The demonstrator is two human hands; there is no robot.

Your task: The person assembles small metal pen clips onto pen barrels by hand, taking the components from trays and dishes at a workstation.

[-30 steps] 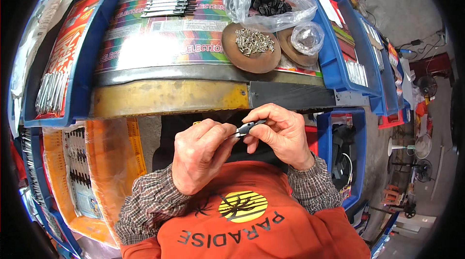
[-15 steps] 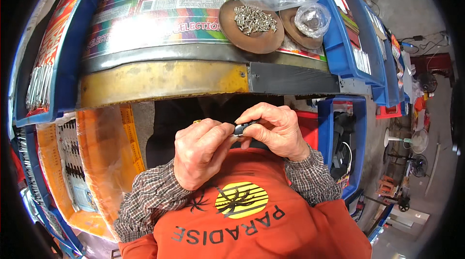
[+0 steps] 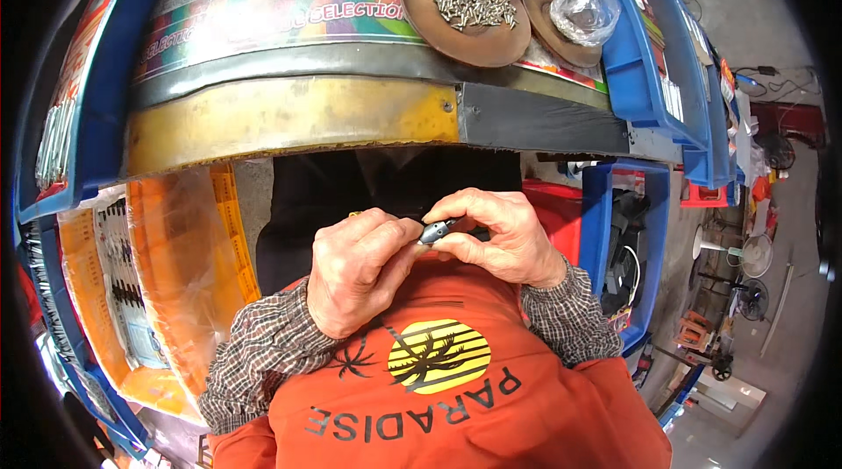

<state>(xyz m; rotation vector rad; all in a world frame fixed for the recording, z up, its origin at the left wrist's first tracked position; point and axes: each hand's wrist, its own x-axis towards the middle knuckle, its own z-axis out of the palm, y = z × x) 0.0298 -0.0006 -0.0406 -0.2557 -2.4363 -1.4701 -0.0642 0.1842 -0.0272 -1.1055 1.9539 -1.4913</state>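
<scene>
A small dark grey and black part (image 3: 433, 232) with two dark dots on its face is pinched between the fingertips of both hands, in front of my red apron (image 3: 368, 421). My left hand (image 3: 355, 272) is closed on its left end, thumb and fingers pressed together. On the other end, my right hand (image 3: 509, 237) grips it between thumb and index finger. The fingertips hide both ends, and the part is too small to name more exactly. The hands are held just short of the bench edge (image 3: 298, 114), touching nothing else.
A brown round dish (image 3: 421, 9) on the bench carries a heap of small metal pins (image 3: 474, 4), beside a clear plastic bag (image 3: 586, 11). Blue bins (image 3: 98, 110) flank the bench. An orange lined crate (image 3: 171, 267) stands at left; a blue bin of black parts (image 3: 596, 232) at right.
The bench has shifted up in the picture as the view tilted. The part has turned between my fingers, so its grey face with two dots shows more. Both hands keep their grip.
</scene>
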